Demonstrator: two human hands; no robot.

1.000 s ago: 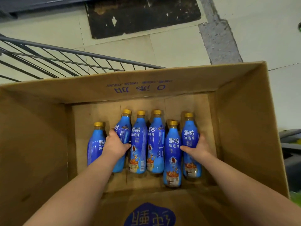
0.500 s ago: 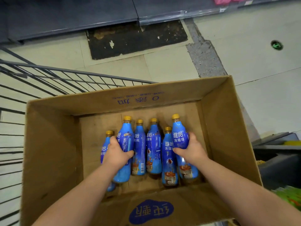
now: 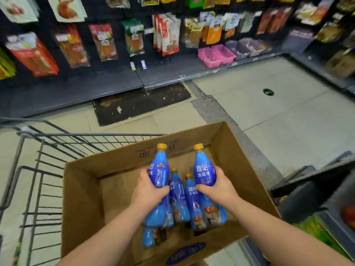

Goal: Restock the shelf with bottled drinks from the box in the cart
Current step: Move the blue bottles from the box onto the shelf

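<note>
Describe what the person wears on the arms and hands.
Nothing worn shows. The left hand and right hand are bare, without gloves, and both forearms are bare to the picture's lower edge: no sleeve, watch or bracelet in view. No ring shows either.

Hanging in blurred rows along a dark back wall, snack packets (image 3: 103, 42) in red, orange and white; below them two small white tags (image 3: 143, 64); further right, two pink baskets (image 3: 216, 54) side by side; on pale floor tiles (image 3: 269, 116), a dark worn patch (image 3: 140, 101) just beside a rough grey strip (image 3: 209, 110); well apart to the right, a small round green marker (image 3: 268, 92); at lower right, blurred green packaging (image 3: 315, 233).
</note>
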